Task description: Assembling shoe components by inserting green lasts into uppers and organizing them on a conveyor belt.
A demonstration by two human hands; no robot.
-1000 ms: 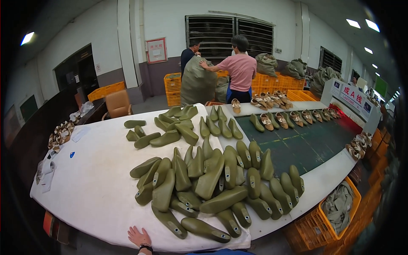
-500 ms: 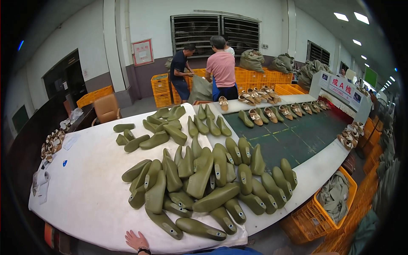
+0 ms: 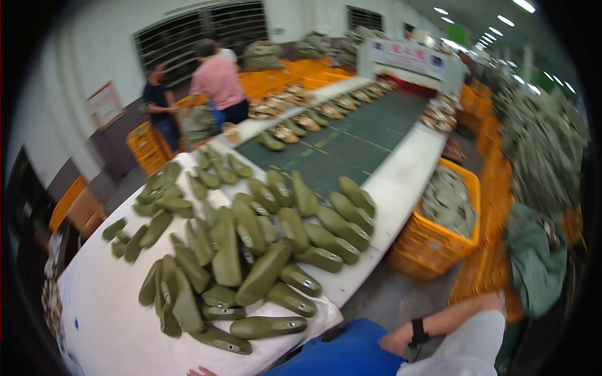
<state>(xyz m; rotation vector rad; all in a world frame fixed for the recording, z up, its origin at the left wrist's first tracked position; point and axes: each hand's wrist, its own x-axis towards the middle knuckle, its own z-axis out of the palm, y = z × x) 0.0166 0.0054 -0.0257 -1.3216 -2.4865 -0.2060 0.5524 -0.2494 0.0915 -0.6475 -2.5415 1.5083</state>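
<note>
Only the fingertips of my left hand point(image 3: 200, 371) show at the lower edge, spread beside the white cloth-covered table point(image 3: 119, 319); I see nothing held in them. Closest to them lies a dark green shoe last point(image 3: 222, 339), part of a loose heap of several such lasts point(image 3: 227, 250). Bent at the elbow, my right arm brings my right hand point(image 3: 395, 343), below a black wristband, against my blue apron point(image 3: 351, 351). The fingers of that hand are hidden.
Beyond the heap runs a dark green conveyor point(image 3: 351, 147) lined with brown-and-white shoes point(image 3: 285, 133). An orange crate point(image 3: 433, 247) of grey-green cloth stands right of the table. Two people work by crates at the far left; part of another person shows behind them. Green sacks point(image 3: 545, 150) hang at right.
My view has swung to the right, so the table and lasts sit further left. My right arm has come into view, and my left hand shows less. The lasts look unmoved.
</note>
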